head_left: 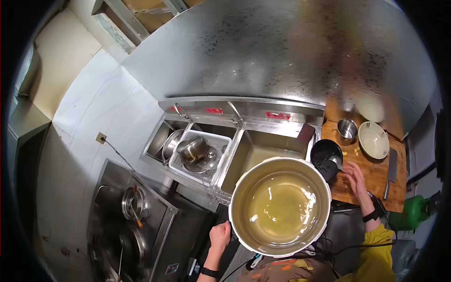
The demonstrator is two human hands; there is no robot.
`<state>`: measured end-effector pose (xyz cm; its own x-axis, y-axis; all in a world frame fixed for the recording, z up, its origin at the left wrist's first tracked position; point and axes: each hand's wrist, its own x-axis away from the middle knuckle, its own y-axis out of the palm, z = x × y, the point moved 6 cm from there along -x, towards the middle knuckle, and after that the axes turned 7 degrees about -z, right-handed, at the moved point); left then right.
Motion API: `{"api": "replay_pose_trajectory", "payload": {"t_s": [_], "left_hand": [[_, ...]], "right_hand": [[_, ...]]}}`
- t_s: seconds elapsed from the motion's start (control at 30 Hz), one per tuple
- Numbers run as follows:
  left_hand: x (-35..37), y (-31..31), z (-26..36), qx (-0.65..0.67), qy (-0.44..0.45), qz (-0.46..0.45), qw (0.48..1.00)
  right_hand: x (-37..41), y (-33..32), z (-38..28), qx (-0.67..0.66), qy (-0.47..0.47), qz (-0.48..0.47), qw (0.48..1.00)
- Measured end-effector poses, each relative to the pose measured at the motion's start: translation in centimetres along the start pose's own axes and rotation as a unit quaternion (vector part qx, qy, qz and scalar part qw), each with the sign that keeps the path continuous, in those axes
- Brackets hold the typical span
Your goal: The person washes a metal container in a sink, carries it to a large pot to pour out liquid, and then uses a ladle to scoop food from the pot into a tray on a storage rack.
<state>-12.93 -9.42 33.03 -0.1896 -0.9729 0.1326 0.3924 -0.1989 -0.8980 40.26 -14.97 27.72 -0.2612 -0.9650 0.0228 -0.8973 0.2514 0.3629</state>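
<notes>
A large metal pot (281, 207) with clear yellowish liquid in it is in front of my torso, overlapping the front edge of the sink. My left hand (220, 236) is closed at its lower left side, where the grip is partly hidden by the rim. On the opposite side a dark handle (328, 170) sticks out to the upper right. My right hand (355, 179) has its fingers bent around the far end of that handle. Just behind the handle lies a round black pan (326, 149), partly covered by it.
A steel sink (256, 141) with faucets (236, 115) holds a white basket (176, 165) of pots. On the wooden board (397, 188) are a steel cup (346, 130), a bowl (374, 140), a cleaver (392, 165) and yellowish pieces. A stove (159, 207) stands left; a green cylinder (413, 212) right.
</notes>
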Motion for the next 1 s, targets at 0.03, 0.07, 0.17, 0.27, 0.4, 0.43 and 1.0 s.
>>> {"api": "replay_pose_trajectory", "payload": {"t_s": [0.03, 0.07, 0.17, 0.27, 0.4, 0.43, 1.0], "left_hand": [[0.0, 0.0, 0.0, 0.001, -0.001, -0.003, 1.000], [0.0, 0.0, 0.0, 0.002, -0.003, -0.005, 1.000], [0.0, 0.2, -0.4, 0.008, -0.006, 0.002, 1.000], [-0.1, 0.1, -0.2, 0.021, -0.008, -0.005, 1.000], [-0.5, -0.1, -1.0, 0.069, -0.004, -0.006, 0.998], [-0.6, -0.1, -1.3, 0.090, -0.006, -0.002, 0.996], [-1.0, 6.9, -11.1, 0.641, -0.425, -0.270, 0.580]], "right_hand": [[-1.2, 3.2, -1.0, -0.057, -0.016, -0.039, 0.997], [-2.3, 5.4, -1.3, -0.079, -0.026, -0.065, 0.994], [-5.5, 7.9, 0.6, -0.104, -0.053, -0.114, 0.987], [-6.4, 6.8, 3.9, -0.228, -0.033, -0.101, 0.968], [-6.8, 7.4, 6.1, -0.319, -0.029, -0.047, 0.946], [-6.8, 7.5, 6.3, -0.346, -0.039, -0.036, 0.937], [2.8, 12.6, -0.9, -0.291, -0.069, 0.167, 0.939]]}}
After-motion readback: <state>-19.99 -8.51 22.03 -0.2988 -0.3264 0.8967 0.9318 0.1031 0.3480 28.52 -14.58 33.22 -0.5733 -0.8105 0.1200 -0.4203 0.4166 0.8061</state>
